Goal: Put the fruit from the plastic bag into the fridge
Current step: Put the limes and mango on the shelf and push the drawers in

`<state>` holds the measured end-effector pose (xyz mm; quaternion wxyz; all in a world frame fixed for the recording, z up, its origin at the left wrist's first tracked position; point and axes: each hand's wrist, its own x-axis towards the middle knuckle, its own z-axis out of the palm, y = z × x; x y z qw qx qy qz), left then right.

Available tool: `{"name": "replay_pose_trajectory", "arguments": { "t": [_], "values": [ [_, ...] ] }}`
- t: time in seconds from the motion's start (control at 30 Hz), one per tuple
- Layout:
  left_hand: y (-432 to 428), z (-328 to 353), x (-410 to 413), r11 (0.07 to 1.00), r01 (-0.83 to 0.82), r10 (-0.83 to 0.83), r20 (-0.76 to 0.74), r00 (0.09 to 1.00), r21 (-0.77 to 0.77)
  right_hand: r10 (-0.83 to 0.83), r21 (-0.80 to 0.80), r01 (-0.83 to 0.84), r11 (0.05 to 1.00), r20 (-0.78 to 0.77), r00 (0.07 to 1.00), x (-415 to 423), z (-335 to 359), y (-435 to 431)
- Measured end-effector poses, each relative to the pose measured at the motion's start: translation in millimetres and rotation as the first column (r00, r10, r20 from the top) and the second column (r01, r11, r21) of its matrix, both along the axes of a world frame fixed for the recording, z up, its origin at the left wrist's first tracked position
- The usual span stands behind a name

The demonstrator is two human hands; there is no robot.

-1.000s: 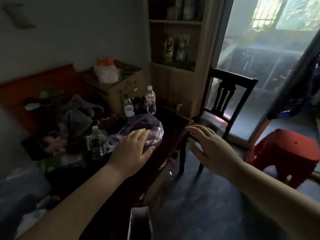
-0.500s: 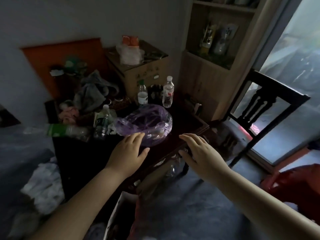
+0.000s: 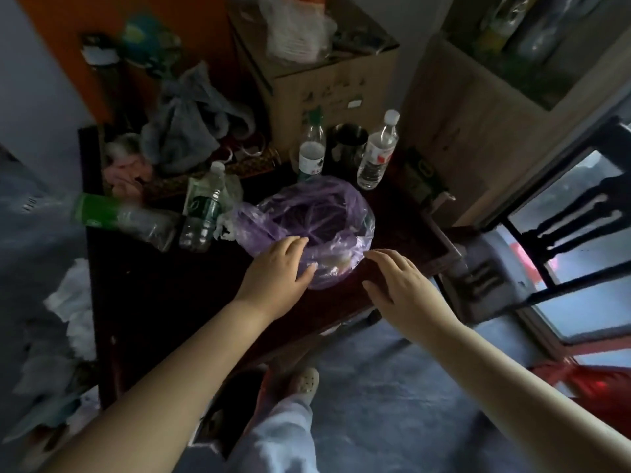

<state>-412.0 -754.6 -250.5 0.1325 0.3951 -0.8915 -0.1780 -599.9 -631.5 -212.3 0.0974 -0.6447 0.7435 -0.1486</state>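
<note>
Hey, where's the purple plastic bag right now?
In the head view, the translucent purple plastic bag sits mid-frame on the dark wooden table, just in front of the clear red-labelled water bottle, with the left hand resting on its near edge.

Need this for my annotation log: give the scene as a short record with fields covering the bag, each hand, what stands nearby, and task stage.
bag: purple plastic bag on the dark table
contents: pale lumps at near edge, kind unclear
left hand: open, fingers resting on bag's near-left side
right hand: open, just right of bag; contact unclear
behind bag: green-capped bottle, white-capped bottle, cardboard box
fridge: not in view
</note>
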Motion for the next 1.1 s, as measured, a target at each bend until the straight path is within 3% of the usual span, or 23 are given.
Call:
{"name": "replay_pose_trajectory", "arguments": {
  "t": [0.1, 0.3, 0.6, 0.87, 1.0, 1.1],
  "values": [
    [-36, -16, -21, 0.999, -0.017, 0.019, -0.06, 0.998, 0.042, -0.047, 0.067, 0.044, 0.997, 0.04, 0.998, -17, -14, -45],
    [-88, -51, -52, 0.988, -0.026, 0.031, -0.035, 0.999, 0.154, -0.037, 0.145, 0.018, 0.989, 0.131, 0.991, -34, -45, -113],
    [-106, -93, -81, 0.908, -0.154, 0.185, -0.042, 0.982, 0.389, -0.115, 0.241, 0.059, 0.969, 0.226, 0.967, -48, -92, -179],
    [-87, -107, -96, 0.864, -0.258, 0.278, 0.017, 0.96, 0.432, 0.176, 0.36, -0.182, 0.915, 0.05, 0.983, -63, -128, -217],
    [-80, -105, -100, 0.835, -0.303, 0.311, 0.062, 0.948, 0.46, 0.357, 0.426, -0.27, 0.863, -0.137, 0.924, -69, -139, -232],
    [-77, -100, -104, 0.831, -0.312, 0.31, 0.082, 0.947, 0.46, 0.42, 0.505, -0.247, 0.827, -0.263, 0.868, -74, -146, -239]
  ]
}}
